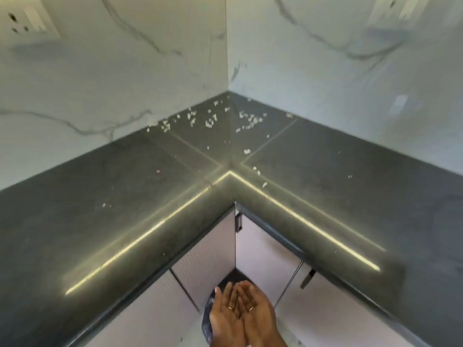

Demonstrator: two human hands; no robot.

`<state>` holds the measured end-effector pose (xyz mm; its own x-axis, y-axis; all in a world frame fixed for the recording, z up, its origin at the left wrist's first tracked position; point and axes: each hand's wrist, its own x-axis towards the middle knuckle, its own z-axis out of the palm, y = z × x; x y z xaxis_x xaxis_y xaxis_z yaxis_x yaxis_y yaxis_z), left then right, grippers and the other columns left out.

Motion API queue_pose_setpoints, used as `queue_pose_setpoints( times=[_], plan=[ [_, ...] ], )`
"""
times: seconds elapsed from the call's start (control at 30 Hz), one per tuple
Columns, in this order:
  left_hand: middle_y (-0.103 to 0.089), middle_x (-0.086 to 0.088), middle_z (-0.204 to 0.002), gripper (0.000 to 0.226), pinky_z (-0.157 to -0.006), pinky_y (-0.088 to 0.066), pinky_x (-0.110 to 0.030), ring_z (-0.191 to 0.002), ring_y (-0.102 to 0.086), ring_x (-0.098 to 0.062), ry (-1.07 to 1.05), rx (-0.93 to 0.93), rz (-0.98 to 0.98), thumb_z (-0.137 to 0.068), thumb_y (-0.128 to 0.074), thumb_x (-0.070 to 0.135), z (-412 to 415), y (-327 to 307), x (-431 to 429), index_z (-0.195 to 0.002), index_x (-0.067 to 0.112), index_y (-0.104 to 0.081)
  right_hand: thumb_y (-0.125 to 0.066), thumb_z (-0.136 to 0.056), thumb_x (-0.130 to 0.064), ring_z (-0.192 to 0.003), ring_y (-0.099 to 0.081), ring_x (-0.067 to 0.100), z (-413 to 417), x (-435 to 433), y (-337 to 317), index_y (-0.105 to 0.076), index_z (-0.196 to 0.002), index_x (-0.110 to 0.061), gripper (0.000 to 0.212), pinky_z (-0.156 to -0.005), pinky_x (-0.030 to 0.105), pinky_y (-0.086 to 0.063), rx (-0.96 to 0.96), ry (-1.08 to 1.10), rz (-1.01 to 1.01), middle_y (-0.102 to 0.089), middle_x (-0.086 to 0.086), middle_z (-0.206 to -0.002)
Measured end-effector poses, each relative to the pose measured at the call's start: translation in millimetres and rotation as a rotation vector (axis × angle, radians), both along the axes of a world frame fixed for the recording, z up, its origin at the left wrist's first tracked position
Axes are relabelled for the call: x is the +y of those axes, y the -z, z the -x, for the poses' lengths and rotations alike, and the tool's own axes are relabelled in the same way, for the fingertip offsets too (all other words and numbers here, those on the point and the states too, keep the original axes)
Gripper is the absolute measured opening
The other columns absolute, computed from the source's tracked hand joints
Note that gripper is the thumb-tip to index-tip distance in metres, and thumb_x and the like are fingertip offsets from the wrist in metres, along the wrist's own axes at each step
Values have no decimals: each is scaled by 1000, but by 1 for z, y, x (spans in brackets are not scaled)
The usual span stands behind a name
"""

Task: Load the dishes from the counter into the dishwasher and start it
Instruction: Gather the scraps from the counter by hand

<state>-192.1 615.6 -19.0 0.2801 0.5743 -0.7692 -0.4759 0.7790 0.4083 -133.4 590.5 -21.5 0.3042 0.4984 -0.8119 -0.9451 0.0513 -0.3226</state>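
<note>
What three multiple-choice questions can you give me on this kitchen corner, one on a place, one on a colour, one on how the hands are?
1. Where do the white crumbs lie thickest on the counter?
A. in the back corner by the walls
B. along the left front edge
C. on the cabinet doors

2. What colour is the counter?
A. white
B. dark grey
C. red

3. How are the left hand and right hand held?
A. clenched in fists
B. gripping a plate
C. open, palms up, side by side

Answers:
1 A: the crumbs cluster where the two walls meet.
2 B: the top is dark grey under pale marbled walls.
3 C: both hands show their palms, fingers straight, below the counter edge.
</note>
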Motion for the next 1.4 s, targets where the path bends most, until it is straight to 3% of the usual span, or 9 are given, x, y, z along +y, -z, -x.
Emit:
queue_pose_setpoints(
  times=[0.07, 0.2, 0.3, 0.4, 0.57, 0.77, 0.9, 1.0, 1.4],
  plan=[
    [-49, -21, -134, 53, -109, -32, -40, -125, -45, -34, 30, -26, -43, -98, -37, 41, -8, -21, 7, -128, -1, -49, -45, -95, -6, -81, -64, 29, -6, 4, -21, -62, -97, 9, 22, -71, 30, -53, -141, -102, -43, -69, 21, -84],
    [-57, -17, -124, 50, -105, -37, -39, -121, -50, -31, 104, -62, -178, -98, -38, 38, -29, -58, 24, -130, 0, -50, -41, -94, 3, -93, -65, 37, -22, 21, -51, -62, -97, 7, 21, -79, 35, -54, -468, -263, -60, -68, 27, -96],
    [-61, -14, -121, 44, -106, -37, -35, -122, -50, -26, 199, -8, -333, -98, -42, 31, -41, -70, 46, -128, 1, -53, -49, -92, 0, -100, -65, 26, -38, 38, -69, -67, -94, -7, 19, -79, 20, -51, -887, -399, 10, -71, 10, -101],
    [-62, -3, -113, 29, -91, -39, -23, -113, -53, -16, 296, 86, -545, -99, -40, 21, -45, -82, 73, -118, 7, -56, -54, -91, -8, -120, -50, 16, -64, 53, -76, -61, -116, -10, 26, -99, 19, -37, -1338, -446, 236, -56, 0, -126],
    [-44, 2, -142, 41, -102, -20, -13, -124, -38, -4, 599, 555, -993, -98, -44, 22, -36, -65, 148, -138, 13, -42, -42, -91, -51, -134, -34, 38, -117, 91, -61, -33, -136, 13, 78, -112, 43, -29, -1715, -478, 849, -37, 28, -142],
    [3, 5, -158, 62, -115, 6, -29, -145, 6, -10, 1269, 1110, -1499, -98, -17, 49, -31, -54, 247, -150, 19, -2, -20, -85, -72, -144, 0, 34, -136, 170, -57, -1, -144, 10, 103, -117, 43, -2, -1500, -854, 1196, 1, 25, -153],
    [3, 8, -158, 120, -112, 16, -43, -145, 9, -16, 1447, 1243, -1647, -49, 36, 77, -29, -55, 309, -150, 26, -3, -20, -85, -72, -143, 4, 35, -141, 221, -59, 3, -143, 11, 104, -117, 43, 0, -1417, -867, 1242, 7, 26, -153],
    [6, 14, -156, 99, -90, 40, -44, -138, 25, -16, 1586, 1258, -1802, -59, 31, 72, -39, -60, 345, -148, 37, 2, -17, -86, -71, -143, 9, 36, -147, 256, -60, 8, -143, 10, 102, -116, 44, 3, -1389, -894, 1234, 12, 26, -152],
    [13, 34, -144, 57, -87, 38, -59, -131, 31, -14, 1734, 1130, -1893, -70, 19, 70, -113, -58, 399, -127, 68, 12, -18, -90, -65, -142, 13, 35, -175, 330, -57, 10, -144, 6, 93, -115, 44, 7, -1441, -914, 1183, 15, 25, -152]
  ],
)
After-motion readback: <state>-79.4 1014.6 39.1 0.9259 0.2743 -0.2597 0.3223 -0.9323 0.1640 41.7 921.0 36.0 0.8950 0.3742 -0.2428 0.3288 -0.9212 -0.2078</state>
